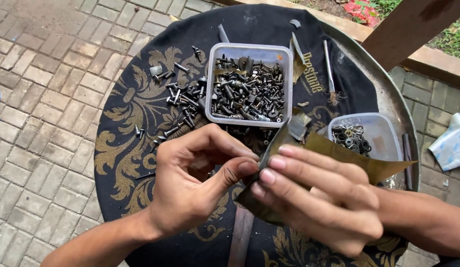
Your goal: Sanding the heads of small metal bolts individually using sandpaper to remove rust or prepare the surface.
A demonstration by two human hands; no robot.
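Note:
My right hand (319, 198) holds a folded sheet of olive-brown sandpaper (338, 153), fingers pressed flat over it. My left hand (195, 178) pinches something small against the sheet's left edge with thumb and fingertips; that part is hidden between the fingers. Both hands hover over a round table draped in a black cloth with gold ornaments (136, 104). Just beyond them stands a clear plastic tub (249, 52) full of dark bolts, nuts and screws.
Loose screws (183, 99) lie scattered on the cloth left of the tub. A second clear tub (383, 133) with washers sits at the right. A thin brush (330, 69) and metal rods lie at the back. Brick paving surrounds the table.

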